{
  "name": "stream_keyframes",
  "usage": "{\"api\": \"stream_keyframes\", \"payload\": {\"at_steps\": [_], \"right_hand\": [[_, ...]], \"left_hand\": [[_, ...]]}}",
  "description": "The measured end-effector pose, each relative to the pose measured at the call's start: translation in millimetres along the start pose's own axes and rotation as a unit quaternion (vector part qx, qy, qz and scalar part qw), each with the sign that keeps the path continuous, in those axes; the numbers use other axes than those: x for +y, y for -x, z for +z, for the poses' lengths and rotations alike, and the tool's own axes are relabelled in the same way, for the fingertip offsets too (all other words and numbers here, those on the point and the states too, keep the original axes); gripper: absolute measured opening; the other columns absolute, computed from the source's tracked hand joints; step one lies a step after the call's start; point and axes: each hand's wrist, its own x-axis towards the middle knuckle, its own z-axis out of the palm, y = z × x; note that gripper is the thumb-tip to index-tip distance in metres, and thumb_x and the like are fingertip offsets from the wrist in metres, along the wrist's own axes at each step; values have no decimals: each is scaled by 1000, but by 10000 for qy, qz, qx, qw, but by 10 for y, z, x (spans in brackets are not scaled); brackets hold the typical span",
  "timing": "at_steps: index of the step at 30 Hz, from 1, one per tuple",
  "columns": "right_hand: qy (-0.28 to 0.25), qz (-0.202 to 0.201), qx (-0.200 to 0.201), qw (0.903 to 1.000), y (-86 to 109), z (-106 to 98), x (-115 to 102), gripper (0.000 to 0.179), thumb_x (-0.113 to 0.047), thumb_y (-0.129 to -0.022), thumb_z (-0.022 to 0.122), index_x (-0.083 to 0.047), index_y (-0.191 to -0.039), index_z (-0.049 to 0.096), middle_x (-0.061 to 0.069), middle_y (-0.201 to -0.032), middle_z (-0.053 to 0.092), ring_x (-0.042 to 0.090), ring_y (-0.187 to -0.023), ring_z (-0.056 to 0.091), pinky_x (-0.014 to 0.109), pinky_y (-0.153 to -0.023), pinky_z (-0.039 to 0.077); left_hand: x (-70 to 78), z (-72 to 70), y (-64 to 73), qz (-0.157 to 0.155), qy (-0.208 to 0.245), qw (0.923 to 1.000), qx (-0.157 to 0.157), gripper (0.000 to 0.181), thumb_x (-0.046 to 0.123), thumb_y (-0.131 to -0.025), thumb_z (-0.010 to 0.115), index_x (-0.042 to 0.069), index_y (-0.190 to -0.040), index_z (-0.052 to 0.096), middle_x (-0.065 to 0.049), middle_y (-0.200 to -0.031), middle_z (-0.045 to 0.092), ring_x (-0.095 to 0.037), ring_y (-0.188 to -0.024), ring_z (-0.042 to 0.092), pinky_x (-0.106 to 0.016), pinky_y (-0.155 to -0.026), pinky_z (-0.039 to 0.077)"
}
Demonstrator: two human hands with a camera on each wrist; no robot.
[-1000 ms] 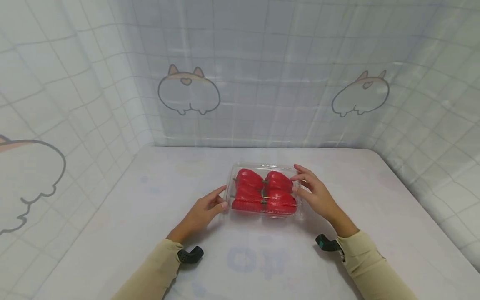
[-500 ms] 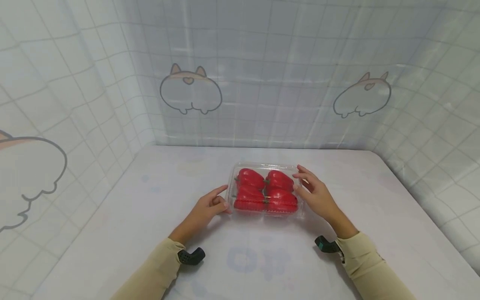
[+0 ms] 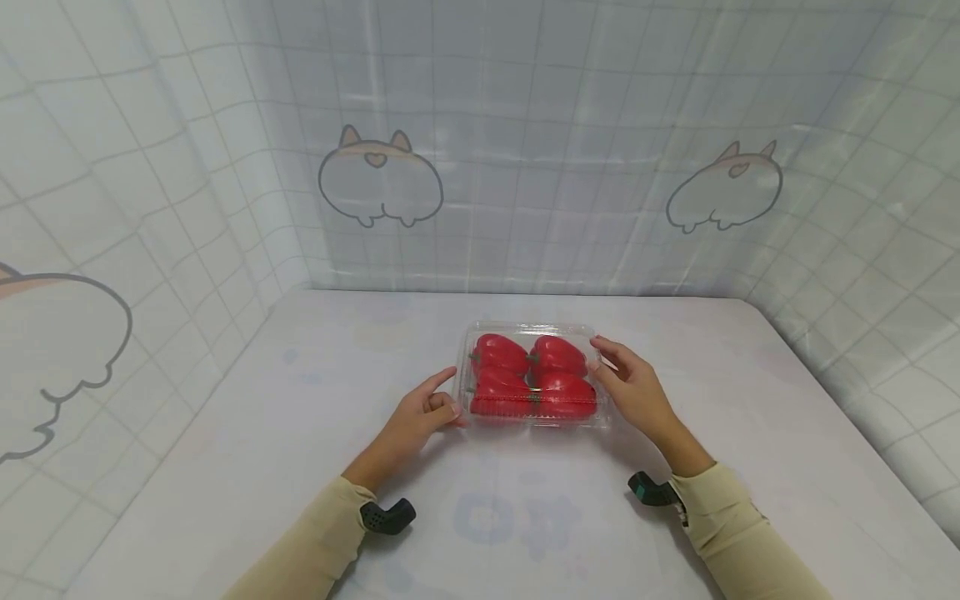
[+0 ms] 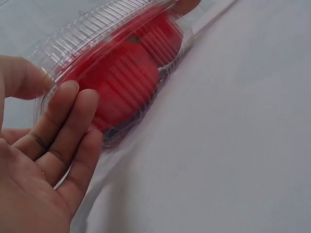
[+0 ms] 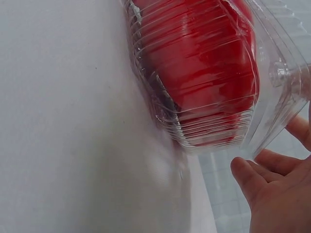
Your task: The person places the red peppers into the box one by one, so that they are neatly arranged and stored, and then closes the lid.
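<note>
A clear plastic clamshell box [image 3: 535, 423] holding several red bell peppers [image 3: 564, 395] with green stems sits on the white tabletop, its lid down over them. My left hand [image 3: 416, 421] holds its left side, the thumb near the front corner and the index finger stretched along the side. In the left wrist view, the fingertips [image 4: 87, 99] lie against the ribbed plastic wall. My right hand [image 3: 637, 396] pinches the rim at the right side; in the right wrist view, one finger shows through the clear flange [image 5: 279, 73] and the others sit under the corner.
The white table [image 3: 480, 508] carries faint printed patterns. Grid-patterned curtains [image 3: 487, 167] with cartoon animal drawings enclose it at the back and both sides. A dark wrist device [image 3: 387, 516] is strapped to each beige sleeve [image 3: 307, 542].
My right fingers have slid from above the lid to its right edge and closed on the rim. The left hand has shifted slightly to the right, staying at the box's left side.
</note>
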Motion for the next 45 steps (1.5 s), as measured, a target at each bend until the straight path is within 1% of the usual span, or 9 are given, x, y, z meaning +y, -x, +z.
{"api": "stream_keyframes", "payload": {"at_steps": [5, 9, 14, 18, 25, 30, 35, 40, 45], "right_hand": [[38, 21, 53, 10000, -1, 4, 18, 50, -29, -101, 61, -6, -144, 50, 13, -153, 44, 34, -141, 40, 45, -102, 45], [98, 88, 26, 9999, 11, 4, 18, 50, -30, -101, 61, -6, -144, 50, 13, -153, 43, 35, -142, 39, 47, -103, 44], [45, 137, -134, 9998, 42, -8, 12, 52, -29, -102, 59, -6, -147, 46, 12, -156, 40, 33, -144, 36, 46, -104, 43], [-6, 121, -324, 9994, 57, -20, -1, 54, -29, -103, 57, -5, -149, 42, 12, -158, 35, 34, -146, 32, 49, -107, 40], [-59, 97, -448, 9989, 60, -28, -6, 54, -27, -104, 56, -7, -151, 40, 13, -160, 32, 35, -147, 29, 52, -108, 39], [-52, 154, -444, 9989, 74, -18, 13, 54, -27, -104, 54, -7, -152, 39, 12, -161, 31, 35, -147, 29, 54, -107, 39], [-82, 87, -213, 9997, 97, -25, 28, 53, -26, -105, 54, -7, -153, 39, 12, -160, 33, 33, -145, 33, 49, -109, 38], [-243, 68, 67, 9997, 138, -66, 35, 53, -25, -105, 53, -4, -151, 40, 15, -155, 41, 34, -139, 43, 45, -108, 39], [-357, 295, 61, 9989, 192, -97, 23, 50, -28, -105, 54, -2, -147, 45, 17, -148, 48, 34, -128, 55, 28, -98, 50]], "left_hand": [[42, 44, 4, -26, 21, 10000, 82, 67, 4, -98, 57, 3, -157, 25, -10, -89, 65, -19, -91, 70, -32, -90, 56], [57, 84, -6, -196, 263, 9992, 212, 67, 1, -97, 55, 4, -157, 25, -8, -85, 62, -19, -88, 69, -31, -90, 55], [50, 137, -23, -373, 531, 9970, 431, 67, -3, -95, 52, 6, -157, 27, -7, -82, 59, -20, -85, 67, -32, -89, 55], [59, 175, -21, -465, 541, 9958, 579, 67, -4, -94, 50, 8, -156, 29, -7, -81, 58, -21, -84, 66, -31, -88, 55], [74, 216, -8, -463, 641, 9942, 734, 69, -4, -92, 51, 9, -156, 30, -7, -80, 57, -22, -84, 65, -32, -87, 55], [18, 198, 11, -481, 720, 9935, 734, 64, -1, -96, 51, 15, -155, 33, -10, -85, 60, -25, -89, 66, -32, -90, 55], [-16, 181, 30, -369, 673, 9950, 638, 62, 3, -98, 50, 15, -155, 32, -12, -88, 62, -27, -92, 67, -35, -93, 54], [-21, 181, 34, -325, 615, 9956, 630, 60, 4, -99, 49, 16, -156, 32, -13, -88, 62, -29, -93, 68, -37, -93, 55], [-23, 181, 31, -317, 614, 9956, 637, 60, 6, -100, 50, 15, -156, 32, -13, -89, 62, -30, -94, 68, -37, -93, 55]]}}
